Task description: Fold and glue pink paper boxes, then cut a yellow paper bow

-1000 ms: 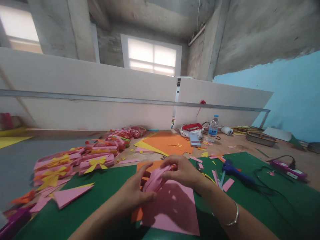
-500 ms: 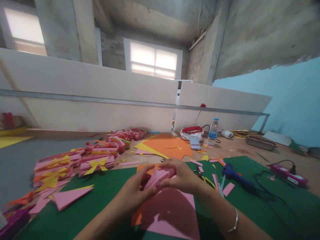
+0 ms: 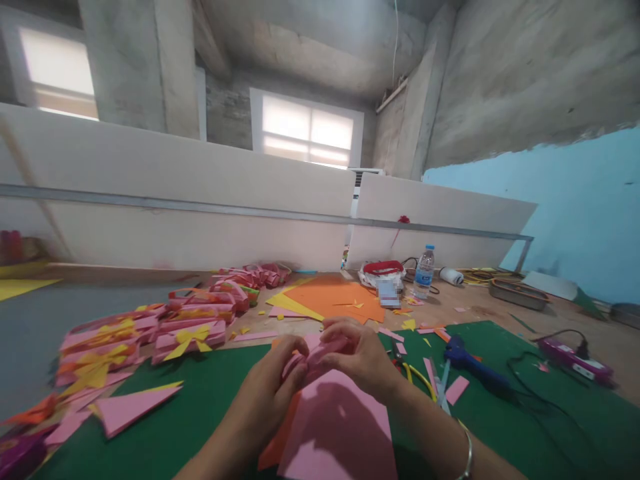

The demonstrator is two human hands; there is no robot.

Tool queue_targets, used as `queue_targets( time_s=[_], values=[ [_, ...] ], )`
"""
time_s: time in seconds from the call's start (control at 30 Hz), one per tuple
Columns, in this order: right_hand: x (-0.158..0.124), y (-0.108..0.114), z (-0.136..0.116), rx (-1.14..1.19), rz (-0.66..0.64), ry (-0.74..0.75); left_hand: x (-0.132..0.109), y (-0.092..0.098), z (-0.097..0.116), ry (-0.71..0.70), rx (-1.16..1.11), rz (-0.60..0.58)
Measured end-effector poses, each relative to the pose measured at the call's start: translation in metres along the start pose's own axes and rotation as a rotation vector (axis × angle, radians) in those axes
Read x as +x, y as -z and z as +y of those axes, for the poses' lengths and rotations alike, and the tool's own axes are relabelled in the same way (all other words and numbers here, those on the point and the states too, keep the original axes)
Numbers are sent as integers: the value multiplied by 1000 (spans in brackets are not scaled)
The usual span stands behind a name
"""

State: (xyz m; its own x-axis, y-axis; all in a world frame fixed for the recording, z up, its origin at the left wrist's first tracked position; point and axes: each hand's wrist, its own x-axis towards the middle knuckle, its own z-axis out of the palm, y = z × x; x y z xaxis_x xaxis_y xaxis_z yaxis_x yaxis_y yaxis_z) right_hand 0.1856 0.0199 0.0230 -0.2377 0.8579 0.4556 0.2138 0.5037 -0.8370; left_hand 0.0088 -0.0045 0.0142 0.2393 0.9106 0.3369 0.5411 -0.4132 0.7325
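Both hands meet over the middle of the green mat point(image 3: 210, 387). A folded piece of pink paper point(image 3: 317, 355) is held between them. My left hand point(image 3: 275, 380) pinches its left end, fingers curled round it. Across from it, my right hand point(image 3: 357, 357) wraps its fingers over the right end, the thumb pressed on the near side. Much of the piece is hidden by the fingers. Beneath the hands lies a flat pink sheet point(image 3: 340, 427), with an orange sheet point(image 3: 280, 437) partly showing under its left side.
Pink paper pieces with yellow bows point(image 3: 190, 340) stand at the left. Orange sheets point(image 3: 335, 297) lie behind the hands. On the right are scissors point(image 3: 443, 383), a blue glue gun point(image 3: 475, 363), a purple power strip point(image 3: 575, 360) and a water bottle point(image 3: 424, 272).
The fingers have closed further round the folded pink piece, which shows less now. My left hand has turned slightly inward. The view has shifted a little.
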Motion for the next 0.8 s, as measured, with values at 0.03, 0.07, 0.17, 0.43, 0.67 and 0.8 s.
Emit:
queue_targets(
  time_s=[0.03, 0.07, 0.17, 0.43, 0.67, 0.8],
  values=[
    [0, -1, 0, 7, 18, -15, 0, 0, 1, -8, 29, 9],
    [0, -2, 0, 13, 28, -27, 0, -1, 1, -9, 54, 21],
    [0, -5, -1, 54, 53, -34, 0, -2, 3, 17, 107, 71],
    [1, -11, -1, 196, 117, -100, -2, -3, 3, 58, -1, 153],
    [1, -4, -4, 268, 35, -124, -2, -2, 1, 68, -125, 239],
    [3, 4, -6, 301, -8, -116, -4, -1, 0, 96, -216, 292]
  ],
)
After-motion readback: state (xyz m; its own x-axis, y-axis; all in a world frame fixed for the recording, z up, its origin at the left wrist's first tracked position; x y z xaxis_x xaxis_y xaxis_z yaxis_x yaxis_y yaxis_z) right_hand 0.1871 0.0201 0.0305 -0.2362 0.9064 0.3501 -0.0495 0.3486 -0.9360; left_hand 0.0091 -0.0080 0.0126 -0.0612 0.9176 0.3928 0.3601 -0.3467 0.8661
